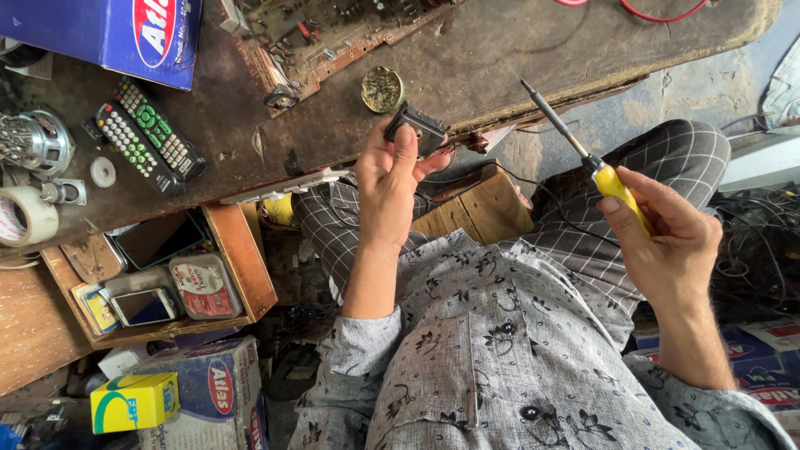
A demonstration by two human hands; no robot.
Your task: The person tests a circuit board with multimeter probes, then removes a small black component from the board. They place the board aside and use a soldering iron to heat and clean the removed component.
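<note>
The left hand [387,179] is closed around a small black device [417,127], thumb and fingers pinching its near end, holding it up at the edge of the counter [333,125]; the right hand [671,237] is wrapped around the yellow handle of a soldering iron [583,150], its dark metal shaft pointing up and left, tip well apart from the black device; a thin dark cable [508,177] runs from below the left hand toward the lap. Just beyond the black device sits a round open tin [382,89] of dull grey-gold material; behind it lies a brown circuit board [333,37] crowded with components. Farther left on the counter rest 2 remote controls [146,137] side by side, a small white ring [102,172], a roll of tape [25,218] and a shiny metal part [33,142]; a blue cardboard box [117,33] covers the far left corner. Below the counter edge an open wooden drawer [242,258] holds a phone [143,307], a flat red and white tin [204,287] and other small items; a yellow and green box [133,402] stands near the floor. A red wire [658,15] loops at the far right of the counter.
</note>
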